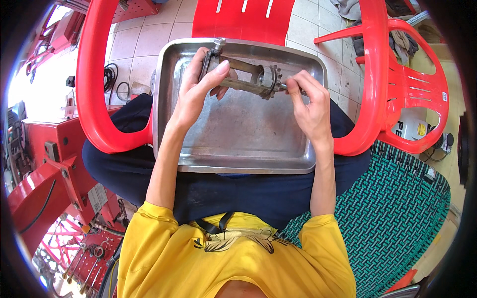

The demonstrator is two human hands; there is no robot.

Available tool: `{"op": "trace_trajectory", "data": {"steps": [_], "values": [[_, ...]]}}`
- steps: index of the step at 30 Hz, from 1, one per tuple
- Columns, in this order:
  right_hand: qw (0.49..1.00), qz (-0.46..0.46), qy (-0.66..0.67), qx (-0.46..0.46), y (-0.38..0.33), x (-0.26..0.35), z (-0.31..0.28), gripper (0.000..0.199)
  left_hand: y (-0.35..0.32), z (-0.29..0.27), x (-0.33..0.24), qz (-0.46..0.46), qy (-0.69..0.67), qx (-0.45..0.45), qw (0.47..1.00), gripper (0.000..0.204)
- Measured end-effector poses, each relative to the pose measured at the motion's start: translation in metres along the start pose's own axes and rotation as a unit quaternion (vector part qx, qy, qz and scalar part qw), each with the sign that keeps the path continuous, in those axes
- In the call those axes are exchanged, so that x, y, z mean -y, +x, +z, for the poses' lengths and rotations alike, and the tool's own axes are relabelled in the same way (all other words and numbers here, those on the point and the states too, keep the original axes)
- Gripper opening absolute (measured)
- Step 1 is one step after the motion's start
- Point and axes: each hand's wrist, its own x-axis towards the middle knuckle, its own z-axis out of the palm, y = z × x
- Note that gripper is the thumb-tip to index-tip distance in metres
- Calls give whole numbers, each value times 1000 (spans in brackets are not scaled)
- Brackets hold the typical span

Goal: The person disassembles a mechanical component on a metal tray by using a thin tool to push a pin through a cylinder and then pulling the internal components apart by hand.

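In the head view, one metal assembly is held above the upper half of a single steel tray, which lies across the lap at the centre of the frame. The assembly is a long, dull bracket with one toothed sprocket mounted toward its right end and a small bolt or fitting at its upper left end.

The left hand is wrapped round the left part of the bracket, thumb laid across the front, so a firm closed grip on the part is shown; it appears to be steadied this way while the other end is worked.

The right hand is pinched narrowly on a thin pin or shaft end just right of the sprocket, fingertips together; whether a small tool is also held there cannot be told.

The tray is probably kept under the part to catch loose pieces and dirt; its floor is stained.

Two red plastic chairs are counted: one around the tray, and one at the upper right. A green woven mat is seen at the lower right, and red metal framework at the left edge.
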Motion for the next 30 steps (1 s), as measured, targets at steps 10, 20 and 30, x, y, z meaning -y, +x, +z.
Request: {"op": "trace_trajectory", "data": {"steps": [10, 20, 30], "values": [[999, -36, -8, 24, 1, -1, -1, 17, -4, 3, -1, 14, 1, 15, 1000, 36], [999, -34, 31, -3, 1, 5, -1, 15, -2, -2, 3, 53, -20, 24, 998, 36], [999, -20, 35, 0, 0, 5, -2, 21, -2, -5, 5, 68, -13, 21, 997, 40]]}}
